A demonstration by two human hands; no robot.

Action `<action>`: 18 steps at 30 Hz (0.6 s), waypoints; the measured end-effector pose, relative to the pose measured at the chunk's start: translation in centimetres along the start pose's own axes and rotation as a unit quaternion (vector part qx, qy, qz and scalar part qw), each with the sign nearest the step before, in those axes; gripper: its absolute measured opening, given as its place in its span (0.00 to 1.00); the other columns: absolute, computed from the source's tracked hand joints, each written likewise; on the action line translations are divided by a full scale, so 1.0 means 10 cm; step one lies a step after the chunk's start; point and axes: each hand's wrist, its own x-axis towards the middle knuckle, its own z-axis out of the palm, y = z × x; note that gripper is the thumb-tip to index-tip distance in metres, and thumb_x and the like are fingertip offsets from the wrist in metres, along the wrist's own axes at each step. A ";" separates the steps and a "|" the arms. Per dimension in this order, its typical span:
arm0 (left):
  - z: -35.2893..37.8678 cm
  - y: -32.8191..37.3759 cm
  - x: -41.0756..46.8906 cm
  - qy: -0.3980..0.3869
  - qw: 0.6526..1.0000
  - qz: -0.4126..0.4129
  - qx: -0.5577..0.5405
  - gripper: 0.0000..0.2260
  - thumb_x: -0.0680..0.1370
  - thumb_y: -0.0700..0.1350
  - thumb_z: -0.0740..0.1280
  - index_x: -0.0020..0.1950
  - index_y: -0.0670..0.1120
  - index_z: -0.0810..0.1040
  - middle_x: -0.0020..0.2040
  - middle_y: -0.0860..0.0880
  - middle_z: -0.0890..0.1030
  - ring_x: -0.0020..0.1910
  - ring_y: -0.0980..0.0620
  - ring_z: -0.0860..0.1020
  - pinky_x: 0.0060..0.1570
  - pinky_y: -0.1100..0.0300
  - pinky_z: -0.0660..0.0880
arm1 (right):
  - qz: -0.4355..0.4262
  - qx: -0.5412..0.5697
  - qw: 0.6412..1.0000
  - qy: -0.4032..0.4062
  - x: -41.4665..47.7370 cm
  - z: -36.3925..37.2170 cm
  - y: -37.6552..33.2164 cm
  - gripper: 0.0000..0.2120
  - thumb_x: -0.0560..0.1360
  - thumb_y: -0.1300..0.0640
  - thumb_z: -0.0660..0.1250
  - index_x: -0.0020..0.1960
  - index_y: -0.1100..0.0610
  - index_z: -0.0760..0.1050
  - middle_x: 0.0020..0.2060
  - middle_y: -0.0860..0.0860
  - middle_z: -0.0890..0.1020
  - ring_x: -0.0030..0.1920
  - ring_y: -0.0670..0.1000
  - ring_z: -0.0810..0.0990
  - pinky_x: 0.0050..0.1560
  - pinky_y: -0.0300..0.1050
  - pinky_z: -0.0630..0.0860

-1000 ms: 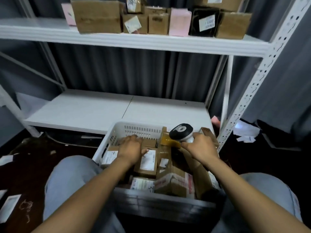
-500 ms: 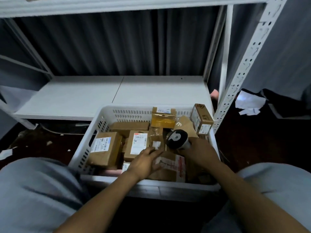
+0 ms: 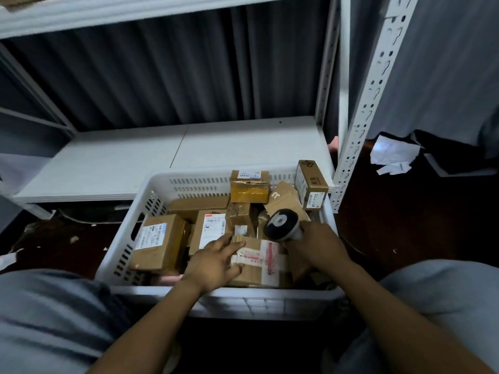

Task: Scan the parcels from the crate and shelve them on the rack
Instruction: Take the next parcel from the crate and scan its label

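Note:
A white slotted crate point(image 3: 189, 182) stands on the floor in front of me, filled with several brown cardboard parcels. My left hand point(image 3: 213, 261) lies on a parcel sealed with red-printed white tape point(image 3: 263, 261) at the crate's near side, fingers spread over its left end. My right hand point(image 3: 317, 242) grips a black and grey barcode scanner point(image 3: 280, 224), its head pointing down into the crate. A labelled parcel point(image 3: 156, 240) lies at the left, another point(image 3: 213, 226) beside it. The white rack's low shelf point(image 3: 189, 147) is behind the crate.
The rack's perforated upright point(image 3: 364, 109) rises just right of the crate. An upper shelf edge point(image 3: 135, 9) crosses the top. Crumpled white paper point(image 3: 391, 155) lies on the dark floor at the right. My knees frame the crate on both sides.
My view tilted down from the upper shelf to the crate. My left hand moved from a labelled parcel toward me onto the taped parcel. The scanner came lower over the crate.

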 end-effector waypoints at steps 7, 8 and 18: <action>-0.11 -0.20 0.02 -0.039 0.999 0.006 0.021 0.54 0.56 0.83 0.51 0.77 0.56 0.56 0.80 0.56 0.48 0.77 0.52 0.56 0.72 0.51 0.62 | -0.018 0.018 1.000 -0.005 -0.02 0.02 -0.05 0.07 0.73 0.48 0.70 0.45 0.51 0.75 0.42 0.50 0.80 0.46 0.53 0.80 0.45 0.44 0.74; -0.13 -0.21 0.03 -0.047 0.998 0.024 0.033 0.57 0.54 0.83 0.52 0.77 0.53 0.57 0.80 0.56 0.48 0.76 0.52 0.57 0.72 0.51 0.62 | -0.021 0.019 1.000 -0.003 -0.01 0.02 -0.05 0.08 0.73 0.48 0.69 0.46 0.52 0.76 0.44 0.51 0.81 0.47 0.53 0.80 0.46 0.45 0.75; -0.15 -0.40 -0.08 -0.005 0.997 0.005 -0.072 0.48 0.63 0.68 0.72 0.76 0.55 0.55 0.78 0.51 0.54 0.75 0.51 0.58 0.73 0.57 0.59 | -0.023 0.075 0.995 0.063 0.08 0.00 -0.10 0.10 0.71 0.48 0.72 0.46 0.50 0.74 0.38 0.46 0.74 0.43 0.50 0.74 0.42 0.43 0.67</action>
